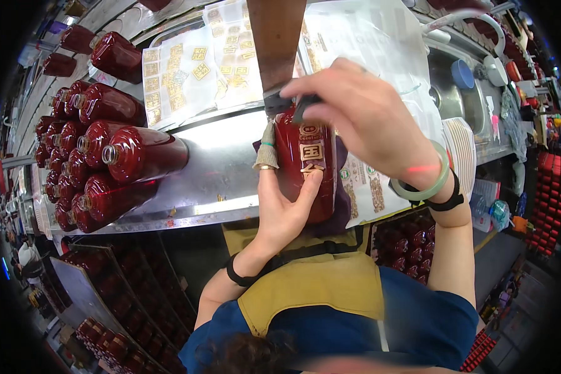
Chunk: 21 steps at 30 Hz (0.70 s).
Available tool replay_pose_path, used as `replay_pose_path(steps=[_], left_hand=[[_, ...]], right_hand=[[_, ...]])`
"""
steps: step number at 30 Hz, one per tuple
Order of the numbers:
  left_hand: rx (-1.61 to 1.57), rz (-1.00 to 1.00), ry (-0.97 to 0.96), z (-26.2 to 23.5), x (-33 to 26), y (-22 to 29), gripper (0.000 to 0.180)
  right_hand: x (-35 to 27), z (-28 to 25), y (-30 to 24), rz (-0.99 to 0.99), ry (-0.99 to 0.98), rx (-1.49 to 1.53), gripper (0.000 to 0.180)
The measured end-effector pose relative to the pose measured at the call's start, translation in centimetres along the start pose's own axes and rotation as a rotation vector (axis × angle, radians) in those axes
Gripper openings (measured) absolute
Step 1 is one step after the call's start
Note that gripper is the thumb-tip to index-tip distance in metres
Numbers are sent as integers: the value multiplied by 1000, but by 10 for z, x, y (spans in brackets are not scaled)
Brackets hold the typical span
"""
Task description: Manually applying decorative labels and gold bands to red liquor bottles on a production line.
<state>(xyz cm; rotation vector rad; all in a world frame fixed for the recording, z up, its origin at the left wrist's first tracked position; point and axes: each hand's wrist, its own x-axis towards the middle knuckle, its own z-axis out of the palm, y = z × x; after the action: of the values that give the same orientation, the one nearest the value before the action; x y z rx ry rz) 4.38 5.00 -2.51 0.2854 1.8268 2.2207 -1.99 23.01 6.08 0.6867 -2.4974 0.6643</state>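
Red glazed bottle (305, 165) lies on its side at the near edge of the steel workbench (224, 168), neck pointing away from me, with gold label characters (310, 153) already stuck on its upper face. I have my left hand (280, 209) cupped under and around the bottle's lower body, thumb pressed flat on the glaze just below the gold characters, and a cloth finger cot (268, 149) covers the index finger that runs up along the bottle's left side. My right hand (361, 121) comes down over the bottle's shoulder, fingers drawn together and pinched on a small dark tool (302, 106) that touches the bottle near its neck. A pale green bangle (431, 184) and a black strap sit on my right wrist.

Under the bottle I can see a dark purple cloth (343, 187), and beside it to the right a printed sheet of labels (364, 190). Further back on the bench lie clear sheets of gold stickers (196, 68). To my left a stack of matching red bottles (100, 162) lies on its side, mouths toward me. To the right there is a steel sink (458, 93) with a stack of white plates (464, 146) just beside it. More red bottles (405, 243) sit in crates below the bench
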Motion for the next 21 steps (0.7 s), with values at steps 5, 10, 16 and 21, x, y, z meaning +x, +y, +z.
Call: replay_pose_path(steps=[5,10,16,21], left_hand=[[92,-52,-57,-7,3,4,79],[-180,-128,32,-10,30,13,66],[-250,-243,27,-7,49,10,51],[-258,-194,33,-7,47,6,47]], right_hand=[[-8,4,24,172,130,45,19],[-36,7,-4,868,109,778,26],[-61,41,-19,954,117,923,34],[-64,46,-17,955,124,934,34]])
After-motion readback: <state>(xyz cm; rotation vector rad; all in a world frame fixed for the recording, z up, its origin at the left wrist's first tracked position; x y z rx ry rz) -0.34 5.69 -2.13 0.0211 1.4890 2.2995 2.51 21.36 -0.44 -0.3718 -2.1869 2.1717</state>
